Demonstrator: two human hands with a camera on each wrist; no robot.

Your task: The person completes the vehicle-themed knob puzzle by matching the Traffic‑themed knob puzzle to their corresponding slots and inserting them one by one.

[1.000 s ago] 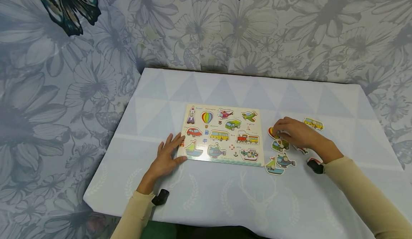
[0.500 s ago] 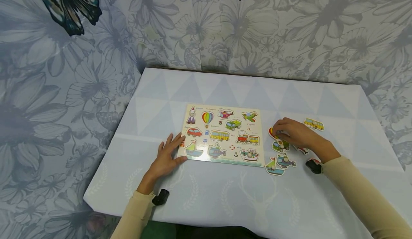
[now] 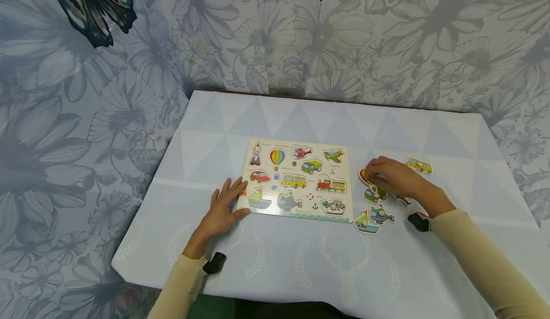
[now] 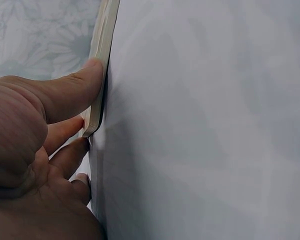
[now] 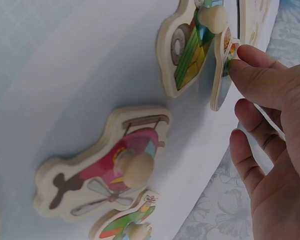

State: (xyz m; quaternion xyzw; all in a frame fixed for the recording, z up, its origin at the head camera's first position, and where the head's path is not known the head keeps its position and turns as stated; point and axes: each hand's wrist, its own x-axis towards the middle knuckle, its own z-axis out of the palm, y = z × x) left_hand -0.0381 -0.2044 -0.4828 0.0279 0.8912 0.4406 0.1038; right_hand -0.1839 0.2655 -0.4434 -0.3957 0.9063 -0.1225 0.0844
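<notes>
A pale wooden puzzle board (image 3: 275,198) printed with vehicles lies flat on the table. At its left edge rests my left hand (image 3: 222,210), fingers spread; in the left wrist view the thumb (image 4: 72,95) touches the board's side. My right hand (image 3: 394,178) is over the loose pieces to the right of the board. Its thumb and index finger pinch a hot-air balloon puzzle piece (image 3: 363,176), seen edge-on (image 5: 220,82) in the right wrist view. Close by lie a green truck piece (image 3: 374,195) and a red helicopter piece (image 5: 122,162), both with round wooden knobs.
A yellow bus piece (image 3: 418,165) lies beyond the right hand. Nearer are a sailboat piece (image 3: 366,223) and a blue aircraft piece (image 3: 381,215). A green plane piece (image 5: 125,227) shows low in the right wrist view. Flowered wall covering (image 3: 326,47) stands behind the table (image 3: 301,261).
The balloon piece has shifted very slightly under the right fingers. The left hand and the board have stayed in place.
</notes>
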